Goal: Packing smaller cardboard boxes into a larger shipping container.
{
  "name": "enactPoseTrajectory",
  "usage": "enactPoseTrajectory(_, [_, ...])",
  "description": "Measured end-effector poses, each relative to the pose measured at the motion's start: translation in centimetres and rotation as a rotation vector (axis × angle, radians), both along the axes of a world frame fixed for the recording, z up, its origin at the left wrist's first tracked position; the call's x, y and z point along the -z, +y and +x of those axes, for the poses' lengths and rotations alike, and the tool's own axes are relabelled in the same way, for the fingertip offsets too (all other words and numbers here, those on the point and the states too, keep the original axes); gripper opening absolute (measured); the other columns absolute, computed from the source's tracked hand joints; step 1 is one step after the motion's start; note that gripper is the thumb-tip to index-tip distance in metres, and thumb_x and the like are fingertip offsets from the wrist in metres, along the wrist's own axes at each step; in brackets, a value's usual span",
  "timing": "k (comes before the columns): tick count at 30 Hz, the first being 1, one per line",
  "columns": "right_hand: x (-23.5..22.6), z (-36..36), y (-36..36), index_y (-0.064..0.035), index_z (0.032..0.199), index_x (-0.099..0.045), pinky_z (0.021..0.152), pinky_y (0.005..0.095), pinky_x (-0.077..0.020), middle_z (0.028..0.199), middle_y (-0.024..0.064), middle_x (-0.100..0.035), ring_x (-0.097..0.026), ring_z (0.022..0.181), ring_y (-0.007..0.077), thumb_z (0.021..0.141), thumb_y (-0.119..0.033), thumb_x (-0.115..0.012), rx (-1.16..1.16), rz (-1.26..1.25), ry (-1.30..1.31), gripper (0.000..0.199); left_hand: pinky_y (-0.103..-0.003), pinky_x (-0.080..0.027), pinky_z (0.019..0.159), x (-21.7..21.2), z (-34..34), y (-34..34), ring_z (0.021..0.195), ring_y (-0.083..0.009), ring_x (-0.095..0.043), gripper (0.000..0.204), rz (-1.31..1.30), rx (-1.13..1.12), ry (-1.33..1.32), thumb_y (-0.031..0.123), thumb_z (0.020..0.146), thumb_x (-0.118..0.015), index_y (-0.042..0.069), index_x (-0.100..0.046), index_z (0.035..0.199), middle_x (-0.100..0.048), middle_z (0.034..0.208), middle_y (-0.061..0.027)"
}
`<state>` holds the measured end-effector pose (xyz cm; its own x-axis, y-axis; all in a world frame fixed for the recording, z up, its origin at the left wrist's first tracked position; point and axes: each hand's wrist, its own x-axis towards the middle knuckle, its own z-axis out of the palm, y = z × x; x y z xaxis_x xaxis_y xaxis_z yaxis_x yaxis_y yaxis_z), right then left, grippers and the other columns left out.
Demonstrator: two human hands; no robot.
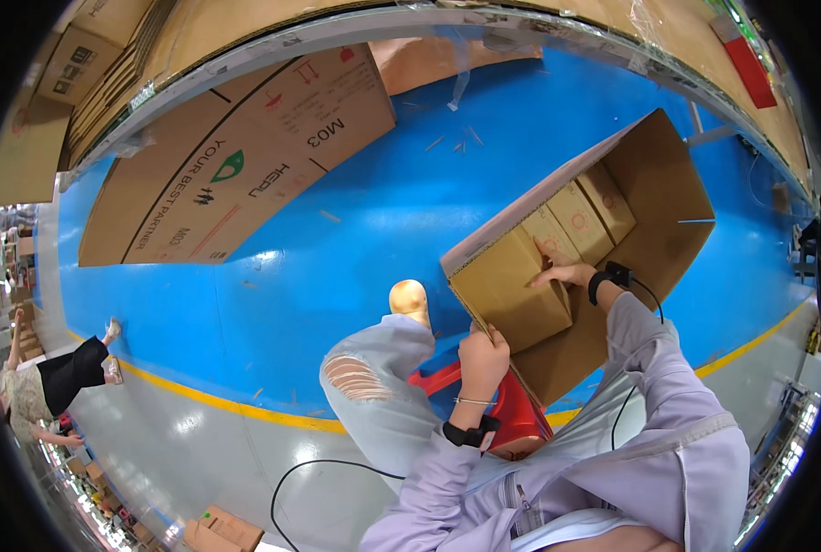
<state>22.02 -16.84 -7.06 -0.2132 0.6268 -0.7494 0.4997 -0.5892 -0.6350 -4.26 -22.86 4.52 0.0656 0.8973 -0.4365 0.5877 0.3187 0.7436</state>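
A large open cardboard box (654, 184) stands tilted in front of me, right of centre. Inside, smaller brown cartons (576, 219) stand in a row along its left wall, and a plain brown carton (511, 293) fills the near end. My left hand (484, 361) has its fingers closed over the large box's near left edge. Reaching into the box, my right hand (565, 274) has thumb and fingers spread, touching the tops of the cartons where the plain one meets the row. Some fingertips are hard to make out.
A large flattened carton (245, 166) leans at the far left, below a worktop (410, 17) crossing the back. A red plastic stool (521, 419) is under me. Scraps lie on the blue floor (364, 230). Another person (56, 377) is at the far left. Black cables trail from my wristbands.
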Motion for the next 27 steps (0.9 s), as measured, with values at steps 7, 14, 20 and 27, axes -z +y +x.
enactPoseTrajectory(7, [-1.6,-2.4,-2.6,-0.0127,0.152,-0.003,0.095,0.0348,-0.0384,0.107,0.0154,-0.049,-0.049,0.104,0.0308,0.058,-0.037,-0.083,0.066,0.101,-0.195,0.126,-0.051,-0.048,0.063,-0.4,-0.6,0.4,0.070,-0.0455,-0.060,0.024,-0.010,0.056,0.021,0.014,0.088,-0.050,-0.008,-0.058,0.090,-0.061,0.071,-0.0280])
enactPoseTrajectory(14, [-5.2,-8.2,-3.4,-0.0325,0.151,-0.009,0.098,0.0588,-0.0287,0.126,0.0233,-0.034,-0.034,0.120,0.0434,0.055,-0.047,-0.080,0.052,0.144,-0.606,0.121,-0.050,-0.048,0.066,-0.3,-0.5,0.5,0.074,-0.0464,-0.061,0.027,-0.024,0.021,0.113,0.016,0.089,-0.049,-0.008,-0.060,0.085,-0.060,0.072,-0.0301])
enactPoseTrajectory(20, [-5.7,-11.4,-4.3,-0.0318,0.151,-0.011,0.094,0.0544,-0.0266,0.119,0.0251,-0.038,-0.036,0.115,0.0428,0.056,-0.054,-0.079,0.071,0.264,-0.785,0.118,-0.051,-0.048,0.067,-1.1,0.1,0.7,0.076,-0.0471,-0.060,0.027,0.005,-0.003,0.142,0.016,0.089,-0.049,-0.008,-0.060,0.086,-0.061,0.074,-0.0305])
enactPoseTrajectory(27, [-5.3,-13.3,-5.3,-0.0284,0.149,-0.025,0.087,0.0508,-0.0278,0.113,0.0266,-0.042,-0.039,0.101,0.0393,0.064,-0.064,-0.068,0.185,0.526,-0.869,0.102,-0.051,-0.047,0.067,-0.5,0.1,0.5,0.077,-0.0485,-0.059,0.026,0.081,-0.022,0.116,0.016,0.090,-0.048,-0.007,-0.061,0.088,-0.061,0.077,-0.0306])
